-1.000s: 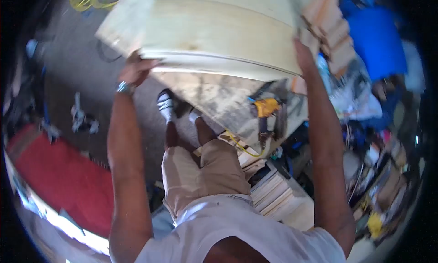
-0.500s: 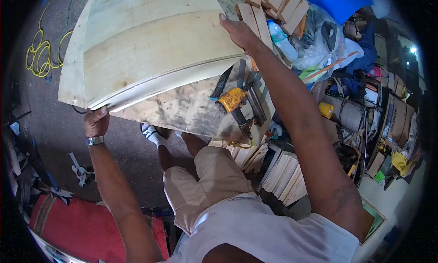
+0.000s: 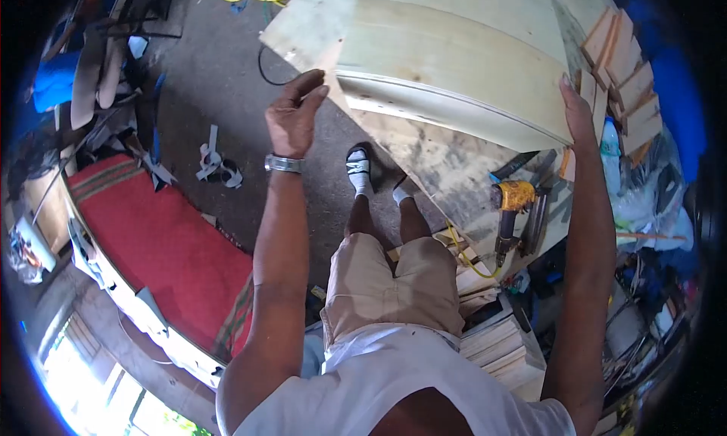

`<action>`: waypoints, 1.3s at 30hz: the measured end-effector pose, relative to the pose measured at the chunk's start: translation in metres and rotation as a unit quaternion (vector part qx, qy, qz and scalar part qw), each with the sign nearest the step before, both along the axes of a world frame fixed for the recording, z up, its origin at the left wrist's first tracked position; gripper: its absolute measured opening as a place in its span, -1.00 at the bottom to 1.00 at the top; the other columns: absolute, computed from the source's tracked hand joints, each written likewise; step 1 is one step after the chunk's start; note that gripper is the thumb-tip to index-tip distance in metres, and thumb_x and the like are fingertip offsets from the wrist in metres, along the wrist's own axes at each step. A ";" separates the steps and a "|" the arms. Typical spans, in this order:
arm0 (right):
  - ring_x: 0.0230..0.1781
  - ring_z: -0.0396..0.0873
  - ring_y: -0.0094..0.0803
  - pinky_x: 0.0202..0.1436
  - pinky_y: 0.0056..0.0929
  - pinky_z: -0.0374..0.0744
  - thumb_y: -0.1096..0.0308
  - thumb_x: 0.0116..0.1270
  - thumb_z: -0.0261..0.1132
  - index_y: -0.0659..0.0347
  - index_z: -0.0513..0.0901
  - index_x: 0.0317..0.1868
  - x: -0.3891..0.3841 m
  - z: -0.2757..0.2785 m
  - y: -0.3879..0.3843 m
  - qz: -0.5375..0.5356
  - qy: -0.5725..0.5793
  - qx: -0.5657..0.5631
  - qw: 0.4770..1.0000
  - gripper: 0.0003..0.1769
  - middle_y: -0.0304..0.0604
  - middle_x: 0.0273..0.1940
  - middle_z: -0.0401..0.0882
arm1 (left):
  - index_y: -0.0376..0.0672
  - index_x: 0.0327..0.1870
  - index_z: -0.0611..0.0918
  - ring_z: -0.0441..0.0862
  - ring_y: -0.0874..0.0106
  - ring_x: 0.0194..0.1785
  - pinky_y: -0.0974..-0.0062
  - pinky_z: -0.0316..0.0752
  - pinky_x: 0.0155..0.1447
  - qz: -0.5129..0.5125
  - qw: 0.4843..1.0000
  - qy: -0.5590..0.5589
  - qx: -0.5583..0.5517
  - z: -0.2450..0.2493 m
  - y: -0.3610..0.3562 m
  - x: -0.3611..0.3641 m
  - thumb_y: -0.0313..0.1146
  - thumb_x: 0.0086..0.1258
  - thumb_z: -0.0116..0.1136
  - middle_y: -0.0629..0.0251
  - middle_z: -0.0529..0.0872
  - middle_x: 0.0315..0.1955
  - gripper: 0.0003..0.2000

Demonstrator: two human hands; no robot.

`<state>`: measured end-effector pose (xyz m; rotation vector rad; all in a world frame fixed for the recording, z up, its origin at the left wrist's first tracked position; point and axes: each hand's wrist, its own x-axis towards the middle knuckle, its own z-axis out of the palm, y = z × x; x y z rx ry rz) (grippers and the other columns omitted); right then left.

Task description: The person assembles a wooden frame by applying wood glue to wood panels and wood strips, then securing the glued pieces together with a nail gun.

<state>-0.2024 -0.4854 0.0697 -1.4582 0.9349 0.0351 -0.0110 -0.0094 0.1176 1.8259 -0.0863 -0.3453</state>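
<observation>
Lying on the bench, pale wooden panel, broad face up, near edge toward the person. That near edge runs crosswise, left to right, dropping toward the person at its right end. Sides head away from the body and out at the top of view, so can't tell full length or which axis is longer. Near left corner of panel sits close to bench's near edge; right side faces the wood blocks at bench's right edge.

Left hand: just beside panel's near left corner, thumb and fingertips curled close to each other; can't tell if anything is pinched between them. Right hand: against panel's right edge, near its near right corner, thumb along the edge, other fingers hidden, so can't tell how firmly it grips.

Yellow-and-black power tool on bench near its near right corner, yellow hose by its lower end, dark bars alongside. Bottle and clear plastic bag past bench's right edge, beyond right forearm
</observation>
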 end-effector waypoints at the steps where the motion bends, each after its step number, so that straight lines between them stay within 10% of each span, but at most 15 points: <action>1: 0.02 0.55 -0.46 0.15 -0.48 0.46 -0.12 0.43 0.17 0.38 0.57 0.18 0.000 0.001 -0.001 0.004 0.005 -0.002 1.000 -0.34 -0.10 0.05 0.62 | -0.26 0.07 0.65 0.66 0.32 0.07 0.36 0.58 0.19 0.019 1.000 -0.010 -0.013 0.000 -0.004 -0.007 -0.48 0.25 0.35 0.10 0.72 -0.02 -0.66; 17: -0.01 0.58 -0.41 0.11 -0.43 0.50 -0.11 0.43 0.14 0.34 0.54 0.17 -0.006 0.006 0.008 -0.016 0.035 0.020 0.999 -0.37 -0.10 0.01 0.62 | -0.29 -0.01 0.70 0.69 0.47 -0.06 0.48 0.58 0.03 0.028 0.990 -0.133 0.048 -0.016 -0.025 -0.017 -0.43 0.35 0.26 0.14 0.77 -0.15 -0.77; 23: 0.17 0.54 -0.31 0.35 -0.27 0.40 0.01 0.50 0.06 0.27 0.45 0.29 -0.035 0.041 0.036 -0.161 -0.043 0.224 0.960 -0.44 -0.11 0.18 0.56 | -0.38 -0.22 0.72 0.58 0.57 -0.33 0.57 0.54 -0.19 0.100 0.994 -0.027 0.032 0.004 -0.041 -0.019 -0.28 0.48 0.15 0.31 0.72 -0.41 -0.72; 39: 0.47 0.11 -0.16 0.49 -0.11 0.12 -0.29 0.49 -0.29 0.13 0.19 0.48 -0.041 0.023 0.041 -0.088 -0.134 0.180 0.971 -0.20 -0.06 0.45 0.20 | -0.43 -0.16 0.69 0.68 0.41 -0.29 0.52 0.65 -0.22 0.162 0.981 0.098 0.046 0.023 -0.065 -0.007 -0.27 0.35 0.29 0.14 0.74 -0.30 -0.69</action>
